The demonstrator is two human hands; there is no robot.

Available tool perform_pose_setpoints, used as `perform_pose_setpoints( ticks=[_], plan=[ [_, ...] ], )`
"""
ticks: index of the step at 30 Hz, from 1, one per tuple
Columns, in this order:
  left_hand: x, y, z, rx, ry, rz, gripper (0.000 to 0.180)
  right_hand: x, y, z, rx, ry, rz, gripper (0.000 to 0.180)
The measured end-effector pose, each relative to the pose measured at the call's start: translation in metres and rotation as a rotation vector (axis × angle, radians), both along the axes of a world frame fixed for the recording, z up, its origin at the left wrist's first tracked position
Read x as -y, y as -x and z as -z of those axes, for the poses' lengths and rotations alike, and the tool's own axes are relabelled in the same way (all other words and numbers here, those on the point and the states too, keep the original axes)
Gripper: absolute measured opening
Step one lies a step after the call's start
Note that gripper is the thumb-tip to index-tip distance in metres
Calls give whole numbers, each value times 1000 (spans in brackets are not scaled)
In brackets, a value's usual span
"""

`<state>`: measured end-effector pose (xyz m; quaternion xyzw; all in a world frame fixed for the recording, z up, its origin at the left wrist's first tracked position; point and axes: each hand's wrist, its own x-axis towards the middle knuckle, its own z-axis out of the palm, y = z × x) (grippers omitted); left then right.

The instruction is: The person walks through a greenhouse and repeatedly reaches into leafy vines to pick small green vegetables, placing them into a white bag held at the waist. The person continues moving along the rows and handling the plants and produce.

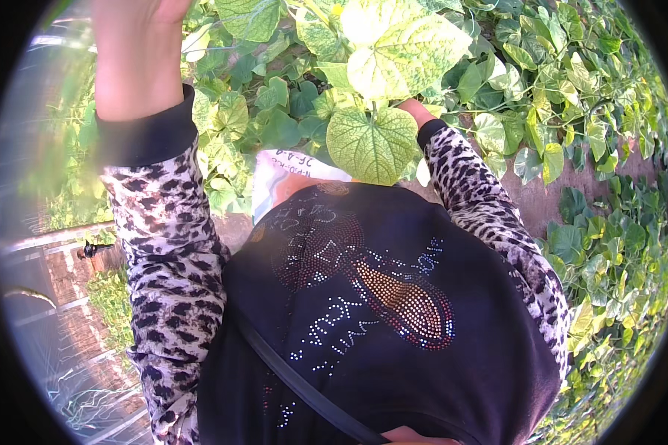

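My left hand (156, 10) is raised at the upper left; only its heel and wrist show, and the upper edge of the picture cuts off its fingers. My right hand (414, 111) reaches in among the vines, with just the wrist visible beside a broad yellow-green leaf (373, 142). Leaves cover its fingers, so whatever it touches is hidden. Another large pale leaf (404, 52) hangs above it in bright light. Both arms wear sleeves with a black-and-white animal print and dark cuffs.
Dense climbing vines (527, 67) fill the top and right side. Below my chest line of sight, a white printed bag (274, 182) shows between my dark top (393, 267) and the leaves. Left of my arm are pale rails (59, 236), brown ground (82, 289) and blurred translucent sheeting (22, 200).
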<state>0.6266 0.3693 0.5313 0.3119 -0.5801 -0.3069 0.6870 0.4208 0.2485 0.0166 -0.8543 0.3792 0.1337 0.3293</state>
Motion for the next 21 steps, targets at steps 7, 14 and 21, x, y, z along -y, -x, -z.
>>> perform_pose_setpoints(
  ticks=[7,14,21],
  plan=[
    [4,-16,3,188,-70,167,14,-21,12,-17,150,127,209,65],
    [4,-24,9,-34,-53,-23,15,-27,31,-42,394,-326,218,59],
    [-39,-33,-4,-184,-112,-230,22,-39,18,-93,978,-786,287,60]
  ],
)
